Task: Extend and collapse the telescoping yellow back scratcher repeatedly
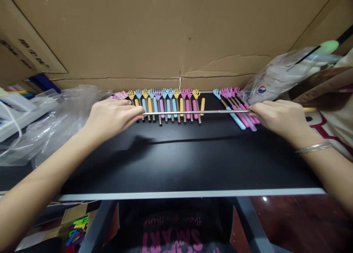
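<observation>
Stretched level above the table is a telescopic back scratcher [193,112], its thin metal rod drawn out long. My left hand [111,115] is closed around its left end, hiding whatever is there. Around the other end my right hand [278,117] is closed, and a yellow handle tip [309,109] pokes out beyond it. Behind the rod lies a row of short back scratchers [165,104] with yellow, blue, purple and pink claws and handles. Several longer ones, a blue back scratcher [234,117] and pink ones [244,115] among them, lie fanned out near my right hand.
A cardboard wall [154,36] stands behind the black table [176,165]. Crumpled clear plastic bags [63,120] lie at left beside a white object [35,113]. At right are a bagged white cup [275,82] and part of a person's clothing [333,117]. A box of colourful items [77,232] sits below.
</observation>
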{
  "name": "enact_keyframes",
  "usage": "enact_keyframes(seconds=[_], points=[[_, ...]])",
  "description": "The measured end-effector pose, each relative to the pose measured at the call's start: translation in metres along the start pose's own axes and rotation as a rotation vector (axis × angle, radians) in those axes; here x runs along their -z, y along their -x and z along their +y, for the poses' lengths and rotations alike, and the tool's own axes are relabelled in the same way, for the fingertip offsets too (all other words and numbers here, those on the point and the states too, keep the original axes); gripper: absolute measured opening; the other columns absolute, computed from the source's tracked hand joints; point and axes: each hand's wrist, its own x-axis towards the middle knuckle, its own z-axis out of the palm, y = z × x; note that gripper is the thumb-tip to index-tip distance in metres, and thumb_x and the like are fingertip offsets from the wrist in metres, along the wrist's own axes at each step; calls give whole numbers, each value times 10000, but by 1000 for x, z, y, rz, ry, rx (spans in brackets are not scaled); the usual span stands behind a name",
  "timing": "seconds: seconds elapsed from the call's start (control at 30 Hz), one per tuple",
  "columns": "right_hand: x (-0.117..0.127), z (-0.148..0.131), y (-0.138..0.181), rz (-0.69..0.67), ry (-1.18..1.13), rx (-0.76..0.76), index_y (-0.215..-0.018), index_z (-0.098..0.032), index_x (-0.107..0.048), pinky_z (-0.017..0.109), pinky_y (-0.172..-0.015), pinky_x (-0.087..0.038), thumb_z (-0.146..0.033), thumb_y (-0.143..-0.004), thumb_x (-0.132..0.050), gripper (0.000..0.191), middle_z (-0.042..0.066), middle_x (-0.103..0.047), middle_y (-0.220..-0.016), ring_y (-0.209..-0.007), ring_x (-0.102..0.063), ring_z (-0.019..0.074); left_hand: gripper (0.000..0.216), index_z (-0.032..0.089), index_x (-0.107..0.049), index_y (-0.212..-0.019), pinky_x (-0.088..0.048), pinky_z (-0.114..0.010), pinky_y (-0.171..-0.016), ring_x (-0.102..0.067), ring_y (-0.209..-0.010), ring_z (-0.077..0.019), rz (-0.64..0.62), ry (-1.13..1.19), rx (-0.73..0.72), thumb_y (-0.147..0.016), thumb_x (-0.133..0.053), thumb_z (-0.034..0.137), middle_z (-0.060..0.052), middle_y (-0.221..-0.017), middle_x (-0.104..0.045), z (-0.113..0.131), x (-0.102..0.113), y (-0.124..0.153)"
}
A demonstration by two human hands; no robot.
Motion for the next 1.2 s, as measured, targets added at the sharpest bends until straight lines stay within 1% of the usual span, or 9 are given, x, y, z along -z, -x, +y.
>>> enact_keyframes(seconds=[0.1, 0.23, 0.43, 0.53, 0.63, 0.7, 0.93, 1.07, 1.2], points=[[-2, 5, 2, 9, 8, -37, -807, -222, -664, 270, -540, -239, -454, -918, -428, 349, 74, -630, -667, -568, -421, 136, 406, 275, -587, -812, -246, -313, -521, -534, -736, -181, -46, 19, 72, -983, -247, 417, -4, -754, -639, -9, 0, 7], [-4, 10, 6, 12, 0, -93, -852, -227, -678, 273, -534, -234, -482, -888, -471, 331, 82, -662, -714, -552, -427, 138, 411, 305, -574, -805, -214, -322, -514, -474, -734, -183, -88, 52, 126, -974, -223, 438, 8, -732, -605, -17, -3, 10], [-4, 4, 7, 22, 4, -22, -818, -208, -672, 270, -530, -248, -496, -918, -420, 396, 90, -675, -705, -589, -516, 137, 442, 293, -584, -875, -278, -323, -537, -505, -846, -164, -105, 59, 117, -993, -176, 413, 46, -855, -661, -20, -13, 12], [-7, 0, 11, 75, 31, 40, -854, -203, -679, 258, -525, -270, -510, -942, -349, 460, 77, -681, -694, -590, -558, 141, 462, 269, -614, -922, -360, -328, -648, -516, -894, -186, -64, 47, 79, -994, -181, 414, 10, -894, -681, -26, -19, 15], [-12, 1, 15, 186, 76, 40, -876, -192, -670, 258, -519, -288, -496, -962, -282, 501, 59, -693, -709, -578, -582, 151, 495, 221, -645, -955, -378, -356, -762, -515, -899, -223, 8, 40, 56, -979, -226, 482, -49, -933, -684, -32, -23, 20], [-15, 3, 17, 234, 81, 43, -899, -184, -663, 256, -521, -306, -482, -964, -291, 482, 48, -705, -741, -595, -604, 154, 524, 197, -660, -972, -374, -354, -763, -509, -896, -236, 19, 61, 78, -970, -240, 511, -71, -960, -677, -35, -24, 22], [-11, 6, 17, 256, -15, 40, -910, -176, -650, 237, -527, -358, -457, -944, -380, 391, 42, -713, -803, -688, -648, 155, 480, 198, -672, -957, -351, -298, -701, -515, -885, -223, -28, 135, 146, -949, -325, 529, -67, -951, -647, -36, -22, 24], [-9, 10, 18, 216, -160, -6, -921, -192, -648, 221, -520, -379, -497, -928, -392, 398, 33, -706, -797, -645, -632, 135, 403, 233, -670, -976, -333, -253, -645, -549, -896, -193, -60, 176, 229, -938, -385, 515, -31, -976, -644, -34, -19, 26], [-11, 18, 18, 76, -322, -82, -932, -216, -657, 234, -547, -402, -606, -886, -382, 479, 32, -693, -781, -624, -616, 138, 347, 259, -662, -1000, -300, -212, -583, -573, -910, -161, -128, 230, 321, -925, -431, 507, 5, -1066, -643, -29, -14, 25]])
